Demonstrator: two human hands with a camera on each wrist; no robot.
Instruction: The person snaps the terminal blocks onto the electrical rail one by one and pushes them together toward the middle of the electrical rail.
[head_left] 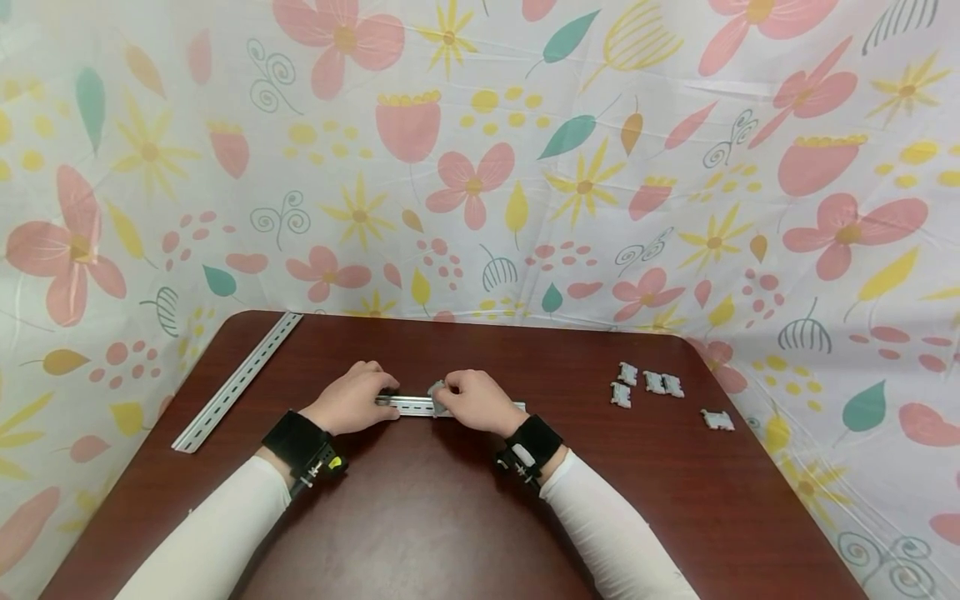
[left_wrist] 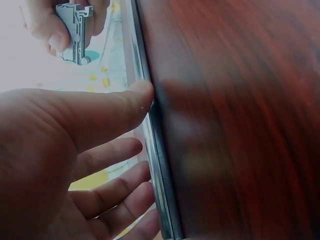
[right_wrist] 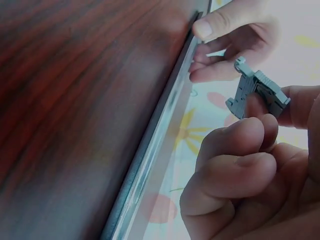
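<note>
A short slotted metal DIN rail [head_left: 411, 406] lies crosswise on the table in front of me. My left hand [head_left: 348, 400] grips its left part, the thumb on the near edge and the other fingers along the far side. Between thumb and fingertips, my right hand [head_left: 480, 402] pinches a small grey DIN-rail terminal block [right_wrist: 245, 92]. In the head view the block overlaps the rail right of its middle. The left wrist view shows the terminal block [left_wrist: 75, 32] held upright, its notched side towards the rail. My right hand hides part of the rail's right portion.
A longer slotted rail [head_left: 238, 382] lies slanted along the table's left edge. Several more grey terminal blocks [head_left: 621, 394] lie on the right side, with a lone block [head_left: 717, 419] nearer the right edge. A flower-patterned curtain [head_left: 480, 167] hangs behind the table.
</note>
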